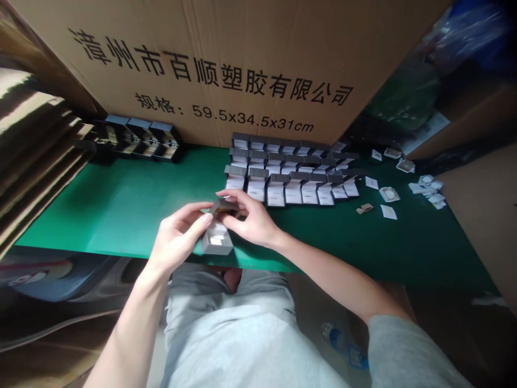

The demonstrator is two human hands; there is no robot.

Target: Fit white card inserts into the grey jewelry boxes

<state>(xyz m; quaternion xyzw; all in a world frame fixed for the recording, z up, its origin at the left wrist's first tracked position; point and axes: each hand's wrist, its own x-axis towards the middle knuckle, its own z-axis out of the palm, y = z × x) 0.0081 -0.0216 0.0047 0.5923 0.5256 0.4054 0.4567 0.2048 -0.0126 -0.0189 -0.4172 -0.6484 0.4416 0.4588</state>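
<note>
A small grey hinged jewellery box (217, 249) stands open near the front edge of the green table, with a pale insert inside. Its raised lid is between my two hands. My left hand (177, 231) grips the lid's left side, thumb in front and fingers behind. On the other side, my right hand (252, 220) is closed around the lid, with fingers over its top and the thumb low at the inside. Part of the lid is hidden by the fingers. Just beyond my hands stand rows of similar dark boxes (276, 195), lids raised, with white inserts.
Several open black boxes (163, 150) stand at the back left. Loose white inserts (389, 212) and small brown pieces (364, 208) lie on the green table (121, 215) at right. A large printed carton (210, 32) rises behind. Flat cardboard (36, 145) is stacked at left.
</note>
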